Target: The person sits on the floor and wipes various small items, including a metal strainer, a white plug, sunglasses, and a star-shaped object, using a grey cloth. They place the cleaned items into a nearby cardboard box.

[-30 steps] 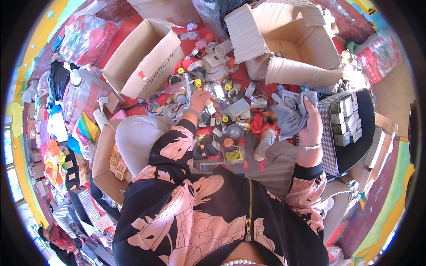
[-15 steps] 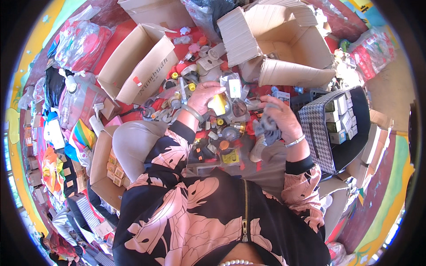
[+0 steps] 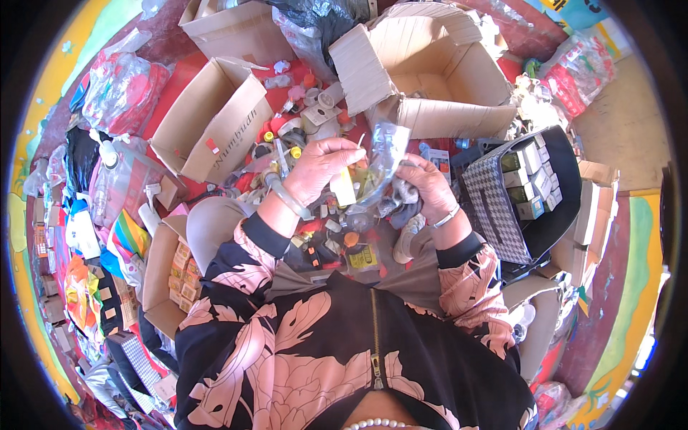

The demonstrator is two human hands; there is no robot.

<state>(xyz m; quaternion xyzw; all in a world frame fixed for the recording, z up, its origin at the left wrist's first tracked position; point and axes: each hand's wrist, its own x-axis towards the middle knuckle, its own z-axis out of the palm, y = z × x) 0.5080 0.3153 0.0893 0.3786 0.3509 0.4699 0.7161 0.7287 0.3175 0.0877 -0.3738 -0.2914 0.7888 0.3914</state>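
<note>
My left hand (image 3: 319, 172) is closed, thumb and fingertips pinched together, with a thin white sliver sticking up from them. Just under its fingers shows a yellow piece (image 3: 344, 188); it seems to be held in the same hand, though the grip is hidden. My right hand (image 3: 430, 188) pinches the edge of a clear plastic bag (image 3: 388, 154), which stands up between both hands. A bunched grey cloth (image 3: 403, 199) hangs from that right hand too. Below them lies a heap of small mixed items, with an orange round cap (image 3: 351, 239) and a yellow label (image 3: 362, 258).
An open cardboard box (image 3: 430, 68) stands far right, and a narrower carton (image 3: 215, 118) far left. On the right a checked bin (image 3: 494, 204) holds small white boxes (image 3: 532, 175). Another carton (image 3: 161, 294) with small packets sits at my left. Plastic bags (image 3: 125, 89) line the far left.
My right hand has come in toward the left and now grips the clear bag, which has been raised and tilted. My left hand has shifted slightly nearer. The view has turned a little.
</note>
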